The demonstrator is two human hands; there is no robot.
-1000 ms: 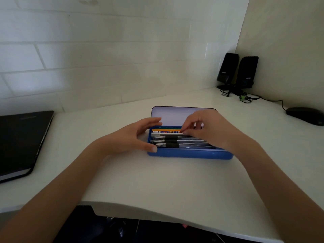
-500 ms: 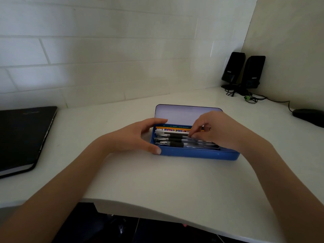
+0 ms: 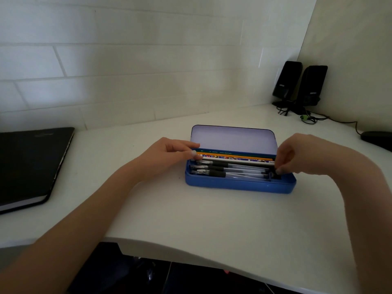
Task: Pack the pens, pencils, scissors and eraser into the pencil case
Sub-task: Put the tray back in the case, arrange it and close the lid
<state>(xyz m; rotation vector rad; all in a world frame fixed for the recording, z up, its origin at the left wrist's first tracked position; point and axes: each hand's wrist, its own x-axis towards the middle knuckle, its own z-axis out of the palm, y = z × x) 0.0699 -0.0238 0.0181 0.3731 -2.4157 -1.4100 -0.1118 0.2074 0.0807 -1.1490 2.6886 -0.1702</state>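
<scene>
A blue pencil case [image 3: 239, 184] lies open on the white desk, its pale lid [image 3: 233, 139] standing up at the back. Inside, several clear pens with black grips [image 3: 233, 170] lie lengthwise at the front, and coloured pencils [image 3: 233, 156] lie behind them. My left hand [image 3: 167, 155] rests at the case's left end, fingertips touching the pencil ends. My right hand [image 3: 294, 155] is at the right end, fingers pinched down on the pen ends. I cannot make out scissors or an eraser.
A black closed notebook [image 3: 29, 164] lies at the far left. Two black speakers [image 3: 301, 85] with cables stand in the back right corner. A black mouse [image 3: 377, 140] sits at the right edge. The desk's front edge [image 3: 191, 249] curves below my arms.
My right hand has slid from the middle of the case to its right end. My left hand has shifted from the case's front left corner up to the pencil ends.
</scene>
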